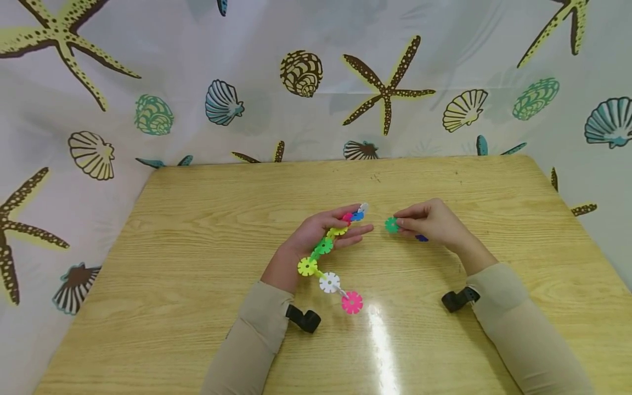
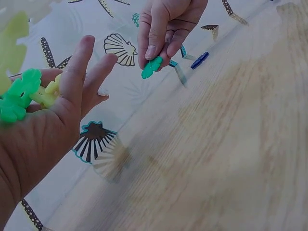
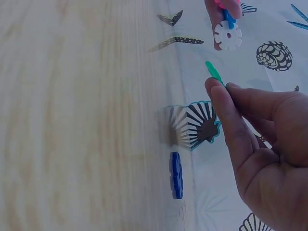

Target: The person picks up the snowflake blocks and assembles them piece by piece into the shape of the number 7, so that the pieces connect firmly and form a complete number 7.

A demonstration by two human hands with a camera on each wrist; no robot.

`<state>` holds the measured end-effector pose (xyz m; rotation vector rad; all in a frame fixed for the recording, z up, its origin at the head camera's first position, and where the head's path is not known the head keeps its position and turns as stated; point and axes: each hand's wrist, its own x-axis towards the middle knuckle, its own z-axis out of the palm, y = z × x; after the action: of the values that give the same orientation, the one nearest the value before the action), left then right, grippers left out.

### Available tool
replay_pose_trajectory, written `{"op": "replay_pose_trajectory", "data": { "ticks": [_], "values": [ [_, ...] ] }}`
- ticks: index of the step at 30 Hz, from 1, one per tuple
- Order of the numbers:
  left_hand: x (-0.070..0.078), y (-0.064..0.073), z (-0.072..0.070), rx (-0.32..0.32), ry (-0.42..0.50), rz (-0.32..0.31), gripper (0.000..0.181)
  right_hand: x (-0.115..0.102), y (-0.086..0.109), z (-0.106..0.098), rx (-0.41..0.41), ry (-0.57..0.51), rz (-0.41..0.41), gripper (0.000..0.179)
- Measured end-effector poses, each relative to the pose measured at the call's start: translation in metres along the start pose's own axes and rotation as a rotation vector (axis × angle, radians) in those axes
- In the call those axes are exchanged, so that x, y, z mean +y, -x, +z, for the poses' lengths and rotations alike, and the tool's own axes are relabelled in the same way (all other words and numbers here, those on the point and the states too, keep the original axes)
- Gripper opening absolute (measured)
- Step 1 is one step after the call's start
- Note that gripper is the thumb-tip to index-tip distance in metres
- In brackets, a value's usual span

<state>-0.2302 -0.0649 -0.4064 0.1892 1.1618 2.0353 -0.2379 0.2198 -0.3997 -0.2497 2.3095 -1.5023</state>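
Note:
A chain of slotted plastic discs (image 1: 323, 245) in pink, white, yellow, green and blue lies along my left hand (image 1: 312, 233). The thumb and index finger pinch it near its far end while the other fingers stretch out. One end, a white disc (image 3: 228, 35), sticks out beyond the fingertips; the other, a pink disc (image 1: 352, 303), hangs past the wrist. Facing it, my right hand (image 1: 436, 224) pinches a single green disc (image 1: 391, 224) between thumb and fingers, a short gap from the chain. A dark blue disc (image 3: 177, 175) lies on the table below the right hand, partly hidden in the head view.
The wooden table (image 1: 197, 219) spreads under both hands. A white cloth (image 1: 306, 126) printed with shells and starfish hangs along its back and sides. Black wrist cameras sit at both sleeve cuffs.

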Motion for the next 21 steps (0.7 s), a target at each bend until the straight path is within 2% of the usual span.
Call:
{"op": "replay_pose_trajectory", "data": {
  "ticks": [8, 15, 21],
  "values": [
    [0.000, 0.001, 0.000, -0.012, -0.003, -0.002, 0.052, -0.001, -0.003, 0.003, -0.004, -0.020, 0.006, 0.031],
    [0.000, 0.001, -0.002, -0.019, -0.020, 0.001, 0.053, -0.003, -0.007, 0.008, 0.020, -0.034, -0.025, 0.031],
    [0.002, 0.002, -0.001, -0.030, 0.000, 0.000, 0.053, -0.006, -0.011, 0.009, 0.038, -0.095, -0.015, 0.032]
  ]
}}
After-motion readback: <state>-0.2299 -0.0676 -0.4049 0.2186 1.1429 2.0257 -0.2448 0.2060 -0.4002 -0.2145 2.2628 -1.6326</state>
